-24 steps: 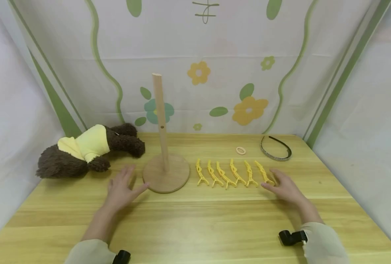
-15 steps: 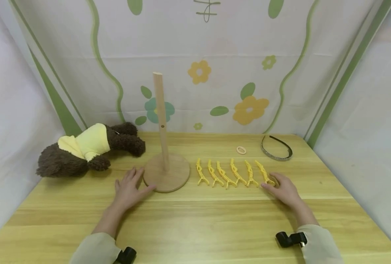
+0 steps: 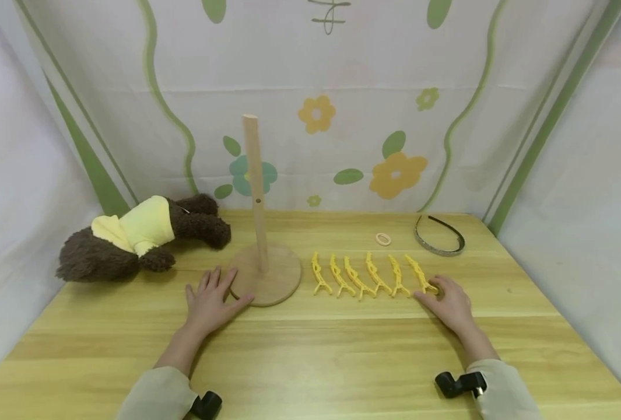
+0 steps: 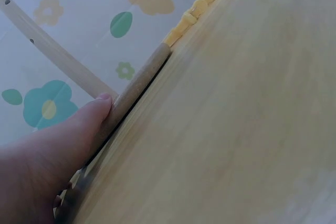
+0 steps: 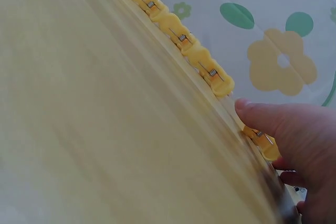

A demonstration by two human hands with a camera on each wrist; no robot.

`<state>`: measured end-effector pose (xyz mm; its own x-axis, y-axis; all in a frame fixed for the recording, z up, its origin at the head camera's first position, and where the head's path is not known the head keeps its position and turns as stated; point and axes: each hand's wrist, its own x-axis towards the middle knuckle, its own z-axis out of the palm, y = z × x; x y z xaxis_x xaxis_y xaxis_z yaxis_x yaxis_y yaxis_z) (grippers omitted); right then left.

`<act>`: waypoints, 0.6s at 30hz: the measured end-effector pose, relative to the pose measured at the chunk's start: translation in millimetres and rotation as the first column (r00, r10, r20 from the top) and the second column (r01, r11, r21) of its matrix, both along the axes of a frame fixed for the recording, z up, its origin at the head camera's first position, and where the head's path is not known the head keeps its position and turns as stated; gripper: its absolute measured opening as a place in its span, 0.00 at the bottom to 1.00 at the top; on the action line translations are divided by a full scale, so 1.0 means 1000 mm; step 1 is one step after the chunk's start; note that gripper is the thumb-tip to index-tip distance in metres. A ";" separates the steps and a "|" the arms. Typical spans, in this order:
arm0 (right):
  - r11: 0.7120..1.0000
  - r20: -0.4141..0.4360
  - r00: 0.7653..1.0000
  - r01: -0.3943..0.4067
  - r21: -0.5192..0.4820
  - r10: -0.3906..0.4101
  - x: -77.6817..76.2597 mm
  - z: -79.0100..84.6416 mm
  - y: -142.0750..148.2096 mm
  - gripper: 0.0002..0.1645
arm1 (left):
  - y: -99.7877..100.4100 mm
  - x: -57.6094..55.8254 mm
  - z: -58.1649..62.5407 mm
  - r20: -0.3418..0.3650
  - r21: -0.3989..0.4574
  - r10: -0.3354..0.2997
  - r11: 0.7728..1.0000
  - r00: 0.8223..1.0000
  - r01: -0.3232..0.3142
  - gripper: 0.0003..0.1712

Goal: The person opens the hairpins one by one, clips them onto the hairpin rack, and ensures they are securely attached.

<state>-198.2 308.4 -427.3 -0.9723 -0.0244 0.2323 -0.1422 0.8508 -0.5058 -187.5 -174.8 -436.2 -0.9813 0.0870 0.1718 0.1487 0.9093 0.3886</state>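
In the head view, my left hand [image 3: 210,300] lies at the left side of a wooden stand, fingers spread and thumb at the edge of its round base [image 3: 281,286]. The left wrist view has the thumb [image 4: 100,109] on the base's rim. An upright wooden post [image 3: 255,169] rises from that base. Several yellow alligator hair clips [image 3: 370,274] lie in a row to the right of the stand. At the rightmost hair clip [image 3: 417,272], my right hand [image 3: 452,303] has thumb and fingers on either side of its forked end; in the right wrist view the thumb [image 5: 262,116] extends above this clip.
A brown plush toy [image 3: 147,233] in a yellow top lies at the back left. Behind the clips are a small pale ring [image 3: 382,239] and a glittery headband [image 3: 441,252]. A flower-print curtain [image 3: 362,70] closes off the table's [image 3: 310,361] back edge.
My left hand has moved right and reached the stand's base. My right hand has drawn in slightly around the rightmost clip. The clips and the stand stay in place.
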 end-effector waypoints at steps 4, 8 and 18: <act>0.999 0.026 1.000 -0.006 -0.052 0.007 0.000 0.002 0.001 0.36 | 0.000 0.001 0.002 0.004 -0.004 -0.003 1.000 1.000 0.003 0.49; 0.994 0.035 0.999 -0.012 -0.106 0.016 0.001 0.001 0.006 0.36 | 0.001 0.000 0.002 0.004 -0.004 -0.002 1.000 1.000 0.002 0.49; 0.992 0.082 0.997 -0.002 -0.126 0.012 0.001 0.001 0.015 0.37 | -0.001 0.000 -0.001 0.010 0.004 0.002 1.000 1.000 -0.002 0.50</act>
<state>-197.2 323.8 -426.0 -0.9883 -0.0069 0.1525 -0.1010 0.7786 -0.6193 -187.8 -175.8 -436.8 -0.9831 0.0845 0.1626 0.1432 0.9080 0.3938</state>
